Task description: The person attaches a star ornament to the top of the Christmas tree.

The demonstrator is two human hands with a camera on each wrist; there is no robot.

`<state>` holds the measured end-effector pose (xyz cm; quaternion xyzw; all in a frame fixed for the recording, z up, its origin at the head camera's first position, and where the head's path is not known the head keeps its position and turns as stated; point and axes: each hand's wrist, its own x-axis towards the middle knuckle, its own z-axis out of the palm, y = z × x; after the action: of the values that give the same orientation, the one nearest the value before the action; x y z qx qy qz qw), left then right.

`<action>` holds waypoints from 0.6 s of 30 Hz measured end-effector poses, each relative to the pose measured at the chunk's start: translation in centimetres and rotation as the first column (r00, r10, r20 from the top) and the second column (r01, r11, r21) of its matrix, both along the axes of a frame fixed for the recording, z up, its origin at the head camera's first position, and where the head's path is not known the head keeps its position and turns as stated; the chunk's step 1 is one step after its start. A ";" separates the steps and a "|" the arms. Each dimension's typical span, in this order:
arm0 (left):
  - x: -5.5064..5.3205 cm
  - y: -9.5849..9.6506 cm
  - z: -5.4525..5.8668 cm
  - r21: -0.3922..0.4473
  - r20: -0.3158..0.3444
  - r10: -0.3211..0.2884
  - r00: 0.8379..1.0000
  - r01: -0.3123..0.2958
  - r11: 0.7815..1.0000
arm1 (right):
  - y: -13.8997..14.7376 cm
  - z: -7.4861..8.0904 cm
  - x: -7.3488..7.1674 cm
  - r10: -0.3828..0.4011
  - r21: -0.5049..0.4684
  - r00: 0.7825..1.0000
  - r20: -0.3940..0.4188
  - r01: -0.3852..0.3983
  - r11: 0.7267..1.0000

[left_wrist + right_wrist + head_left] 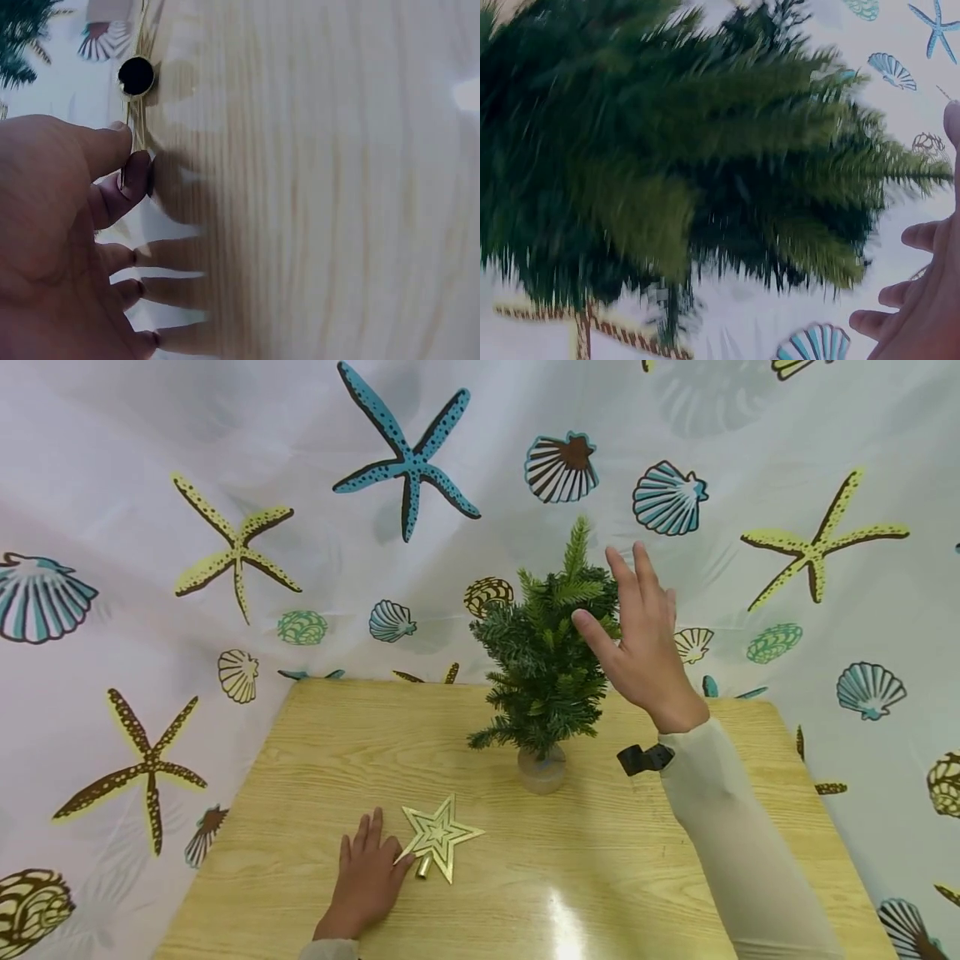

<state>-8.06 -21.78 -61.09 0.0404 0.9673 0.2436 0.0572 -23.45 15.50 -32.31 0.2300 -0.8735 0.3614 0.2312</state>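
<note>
A gold star tree topper (438,833) lies low over the wooden table, its short tube pointing toward the person. The left hand (367,877) pinches one point of it between thumb and index finger, while the other fingertips touch the tabletop. In the left wrist view the topper (136,77) shows edge-on, with the dark hollow end of its tube facing the camera. A small artificial Christmas tree (551,660) stands upright on a round wooden base (542,770). Beside its upper right branches, the right hand (641,643) is raised with fingers spread, holding nothing.
The wooden table (360,718) carries the tree near its back middle. A white curtain (315,410) printed with starfish and shells hangs behind and along both sides. A black strap (645,760) sits at the right wrist.
</note>
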 end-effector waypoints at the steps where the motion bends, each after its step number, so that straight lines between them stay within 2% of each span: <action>1: 0.0 -0.1 0.0 0.019 0.000 0.010 1.000 -0.010 1.000 | -0.3 0.1 -0.1 0.013 -0.014 1.000 0.014 -0.013 1.000; 5: 0.0 -0.4 0.0 0.103 0.009 0.029 1.000 -0.030 0.994 | -1.1 0.6 -0.6 0.079 -0.110 0.994 0.078 -0.070 0.991; 8: 0.0 -0.6 -0.3 0.179 -0.008 0.031 0.999 -0.029 0.983 | -1.3 1.0 -0.9 0.109 -0.183 0.989 0.100 -0.090 0.979; 13: 0.1 -0.8 -0.8 0.266 -0.064 0.037 0.997 -0.019 0.964 | -1.5 1.7 -1.5 0.119 -0.262 0.989 0.089 -0.092 0.961; 18: 0.3 -0.8 -0.7 0.299 -0.081 0.050 0.996 -0.023 0.954 | -1.8 2.4 -1.6 0.141 -0.302 0.986 0.094 -0.107 0.947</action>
<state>-7.73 -22.55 -61.75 0.0412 0.9217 0.3857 0.0037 -25.06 13.75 -29.94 0.2261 -0.8052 0.5143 0.1895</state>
